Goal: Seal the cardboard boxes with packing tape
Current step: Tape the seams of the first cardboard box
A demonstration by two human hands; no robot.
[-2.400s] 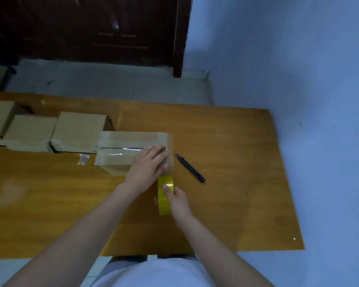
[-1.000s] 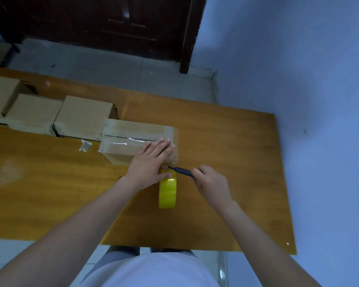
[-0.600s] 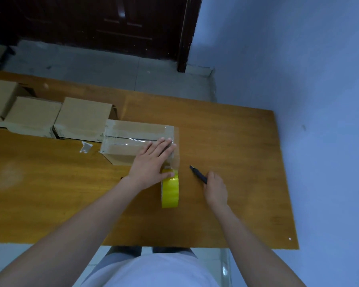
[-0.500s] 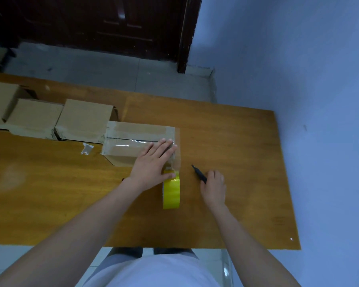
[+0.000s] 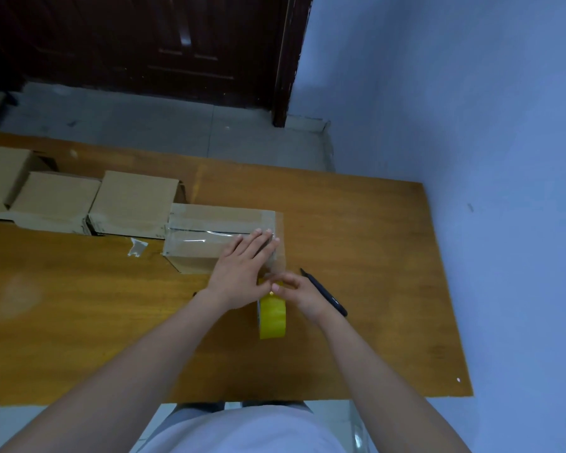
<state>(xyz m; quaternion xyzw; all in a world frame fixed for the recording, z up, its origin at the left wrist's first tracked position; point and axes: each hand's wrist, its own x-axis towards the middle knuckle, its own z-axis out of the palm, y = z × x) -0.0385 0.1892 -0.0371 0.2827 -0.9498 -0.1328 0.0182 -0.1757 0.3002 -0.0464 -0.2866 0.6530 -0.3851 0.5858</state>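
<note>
A cardboard box with clear tape along its top seam stands on the wooden table. My left hand lies flat with straight fingers on the box's right end and presses the tape down. A yellow roll of packing tape stands on edge just in front of the box, with a clear strip running from it up to the box. My right hand has its fingers curled at the top of the roll and pinches the tape there. A black cutter lies on the table right of that hand.
Three more cardboard boxes stand in a row left of the taped one. A scrap of clear tape lies on the table in front of them. A blue wall stands to the right, and a dark door stands beyond the table.
My right hand took up the black cutter, brought it to the tape, then laid it back on the table. That hand has now moved left to the top of the roll. My left hand stayed on the box.
</note>
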